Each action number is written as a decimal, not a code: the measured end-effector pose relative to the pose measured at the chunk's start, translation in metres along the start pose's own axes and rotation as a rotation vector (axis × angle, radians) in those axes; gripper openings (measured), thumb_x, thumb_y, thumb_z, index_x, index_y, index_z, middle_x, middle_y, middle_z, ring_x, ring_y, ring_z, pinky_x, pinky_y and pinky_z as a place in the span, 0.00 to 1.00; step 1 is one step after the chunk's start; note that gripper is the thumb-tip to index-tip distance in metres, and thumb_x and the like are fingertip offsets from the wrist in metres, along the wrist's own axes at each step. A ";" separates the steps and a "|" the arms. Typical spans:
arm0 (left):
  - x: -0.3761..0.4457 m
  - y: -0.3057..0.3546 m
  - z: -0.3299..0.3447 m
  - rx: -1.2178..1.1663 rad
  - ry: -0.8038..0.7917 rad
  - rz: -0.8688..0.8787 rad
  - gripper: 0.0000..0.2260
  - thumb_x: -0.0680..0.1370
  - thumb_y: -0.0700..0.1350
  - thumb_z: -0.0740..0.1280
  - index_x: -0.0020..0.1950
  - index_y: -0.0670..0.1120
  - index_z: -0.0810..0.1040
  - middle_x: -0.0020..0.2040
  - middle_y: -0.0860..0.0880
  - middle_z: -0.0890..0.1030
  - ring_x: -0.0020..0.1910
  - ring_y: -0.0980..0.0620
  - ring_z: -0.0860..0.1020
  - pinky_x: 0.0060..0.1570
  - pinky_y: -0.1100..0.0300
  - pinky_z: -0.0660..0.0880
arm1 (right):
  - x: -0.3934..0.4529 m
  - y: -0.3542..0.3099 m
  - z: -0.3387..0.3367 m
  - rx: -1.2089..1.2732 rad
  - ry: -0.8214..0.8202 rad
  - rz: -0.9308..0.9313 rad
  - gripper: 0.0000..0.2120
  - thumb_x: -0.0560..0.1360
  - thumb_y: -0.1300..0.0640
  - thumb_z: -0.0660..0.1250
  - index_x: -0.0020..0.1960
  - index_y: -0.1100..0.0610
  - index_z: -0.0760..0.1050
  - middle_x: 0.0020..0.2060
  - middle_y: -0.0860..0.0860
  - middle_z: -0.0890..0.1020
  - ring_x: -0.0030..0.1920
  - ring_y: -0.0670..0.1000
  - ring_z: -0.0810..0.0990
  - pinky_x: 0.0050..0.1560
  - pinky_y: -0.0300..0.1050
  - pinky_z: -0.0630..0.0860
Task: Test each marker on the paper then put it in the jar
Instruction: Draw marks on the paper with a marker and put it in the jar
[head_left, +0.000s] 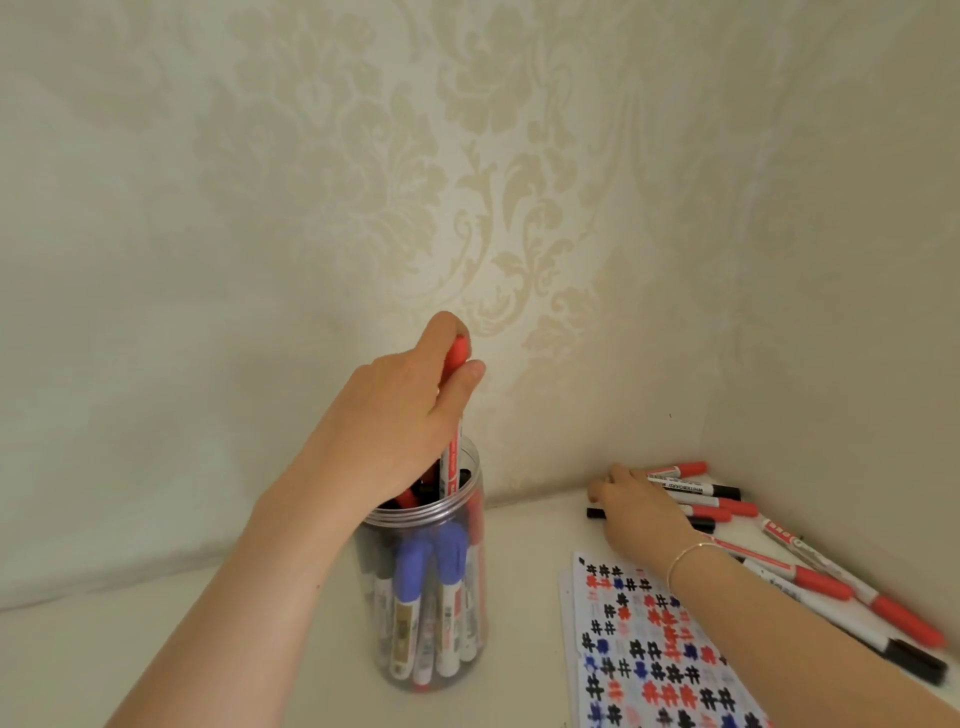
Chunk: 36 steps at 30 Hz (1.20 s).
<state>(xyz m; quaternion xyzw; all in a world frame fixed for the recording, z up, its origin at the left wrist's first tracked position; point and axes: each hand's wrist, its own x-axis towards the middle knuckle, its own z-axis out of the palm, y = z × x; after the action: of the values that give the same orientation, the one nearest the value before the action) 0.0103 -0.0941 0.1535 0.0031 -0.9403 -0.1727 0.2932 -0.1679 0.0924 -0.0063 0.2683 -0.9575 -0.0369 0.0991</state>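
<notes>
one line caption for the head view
Left hand lowers a red marker into the jar; right hand reaches the loose markers.

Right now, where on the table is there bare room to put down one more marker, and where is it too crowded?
Bare tabletop shows left of the jar, toward the wall, and in the strip between the jar and the test paper. The right corner is crowded: loose markers lie there, with the right hand resting on them. The left hand holds a red marker over the jar's mouth.
</notes>
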 end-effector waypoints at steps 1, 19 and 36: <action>0.001 0.000 0.001 0.000 -0.013 0.014 0.08 0.79 0.57 0.53 0.51 0.54 0.64 0.34 0.49 0.80 0.33 0.47 0.80 0.42 0.47 0.76 | 0.002 -0.003 0.000 -0.024 -0.005 -0.035 0.17 0.77 0.66 0.56 0.63 0.57 0.72 0.61 0.55 0.71 0.61 0.56 0.70 0.58 0.47 0.70; 0.001 -0.020 -0.001 -0.247 0.163 0.000 0.03 0.82 0.49 0.56 0.52 0.52 0.66 0.35 0.50 0.79 0.28 0.55 0.80 0.36 0.54 0.78 | -0.025 -0.096 -0.125 1.653 0.121 0.072 0.02 0.77 0.61 0.64 0.46 0.56 0.72 0.33 0.52 0.73 0.24 0.44 0.67 0.21 0.35 0.62; 0.006 -0.023 -0.008 -0.414 0.034 0.028 0.04 0.81 0.47 0.59 0.48 0.50 0.70 0.36 0.46 0.81 0.30 0.51 0.80 0.39 0.46 0.79 | -0.025 -0.091 -0.151 1.393 -0.498 -0.097 0.17 0.71 0.67 0.65 0.60 0.59 0.72 0.28 0.49 0.72 0.27 0.46 0.66 0.23 0.37 0.58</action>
<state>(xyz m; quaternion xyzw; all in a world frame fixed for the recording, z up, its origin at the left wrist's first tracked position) 0.0077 -0.1191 0.1558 -0.0673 -0.8796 -0.3582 0.3057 -0.0695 0.0248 0.1262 0.2948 -0.7404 0.5149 -0.3160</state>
